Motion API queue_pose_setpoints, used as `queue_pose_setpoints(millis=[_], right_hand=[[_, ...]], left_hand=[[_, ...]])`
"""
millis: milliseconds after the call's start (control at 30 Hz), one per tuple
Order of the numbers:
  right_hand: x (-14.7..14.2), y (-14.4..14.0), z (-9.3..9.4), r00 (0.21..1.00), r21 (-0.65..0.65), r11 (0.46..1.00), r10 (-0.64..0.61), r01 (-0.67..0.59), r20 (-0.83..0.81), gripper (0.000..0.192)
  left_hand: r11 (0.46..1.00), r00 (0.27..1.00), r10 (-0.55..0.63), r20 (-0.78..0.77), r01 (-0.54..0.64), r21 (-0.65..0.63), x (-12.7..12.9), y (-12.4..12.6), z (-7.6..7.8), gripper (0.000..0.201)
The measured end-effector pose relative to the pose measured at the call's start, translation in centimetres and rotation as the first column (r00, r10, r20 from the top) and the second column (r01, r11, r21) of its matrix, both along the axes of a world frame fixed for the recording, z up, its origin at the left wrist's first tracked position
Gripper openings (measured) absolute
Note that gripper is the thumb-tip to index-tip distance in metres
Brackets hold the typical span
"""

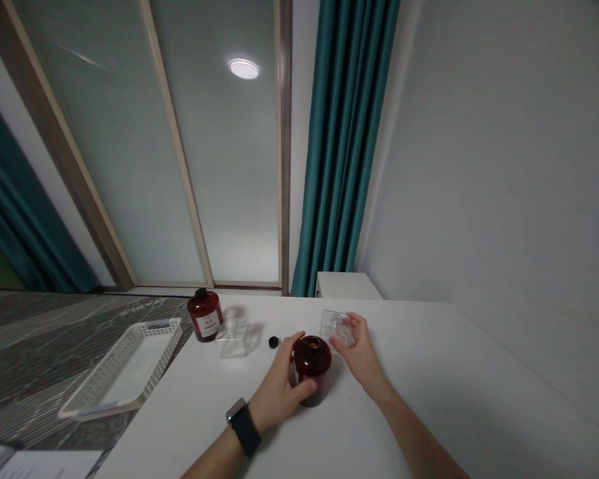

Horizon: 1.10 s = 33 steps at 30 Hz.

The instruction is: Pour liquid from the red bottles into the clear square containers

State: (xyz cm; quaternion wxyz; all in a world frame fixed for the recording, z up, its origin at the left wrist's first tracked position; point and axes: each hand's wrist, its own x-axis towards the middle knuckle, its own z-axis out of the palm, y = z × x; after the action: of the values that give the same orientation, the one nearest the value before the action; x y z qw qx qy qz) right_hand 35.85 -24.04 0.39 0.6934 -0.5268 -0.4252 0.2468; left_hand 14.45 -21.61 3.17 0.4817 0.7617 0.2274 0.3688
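Note:
My left hand [287, 384] is wrapped around a dark red glass bottle [312, 359] that stands upright on the white table. The bottle's neck is uncovered, with its opening facing up. To the right of it, my right hand [359, 349] grips a clear, square-edged piece [333, 324] between thumb and fingers; its exact kind I cannot make out. A small black cap [273, 342] lies on the table just left of the bottle. Farther left, a similar clear piece [234, 340] with a square base rests beside a second red bottle [204, 316], which has a white label and a black cap.
A white perforated basket [150, 387] sits to the left, beyond the side edge of the white table [379, 426]. Pages of an open book [50, 464] show at the lower left. Behind the table are a white cabinet [349, 285], a teal curtain [347, 146] and frosted glass doors.

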Motion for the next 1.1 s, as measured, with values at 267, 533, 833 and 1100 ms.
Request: queue_pose_setpoints(millis=[267,533,833,1100], right_hand=[[-1.0,0.4,0.1,0.997,-0.011,0.998,0.057,-0.058,-0.045,0.068],[-0.9,1.8,3.5,0.983,-0.019,0.983,0.184,-0.184,0.008,0.066],[-1.2,4.5,7.0,0.931,-0.01,0.936,0.352,-0.353,0.094,0.068],[-1.1,4.4,6.9,0.912,-0.002,0.926,0.372,-0.377,0.173,0.077]], left_hand=[[0.979,0.981,0.188,0.04,-0.184,-0.091,-0.5,0.5,1.0,0.041],[0.944,0.979,0.198,0.052,-0.176,-0.278,-0.4,3.2,1.6,0.047],[0.909,0.996,-0.08,0.032,0.086,-0.409,1.2,7.4,5.3,0.062],[0.922,0.993,0.03,0.116,0.017,-0.386,3.0,7.0,6.1,0.058]])
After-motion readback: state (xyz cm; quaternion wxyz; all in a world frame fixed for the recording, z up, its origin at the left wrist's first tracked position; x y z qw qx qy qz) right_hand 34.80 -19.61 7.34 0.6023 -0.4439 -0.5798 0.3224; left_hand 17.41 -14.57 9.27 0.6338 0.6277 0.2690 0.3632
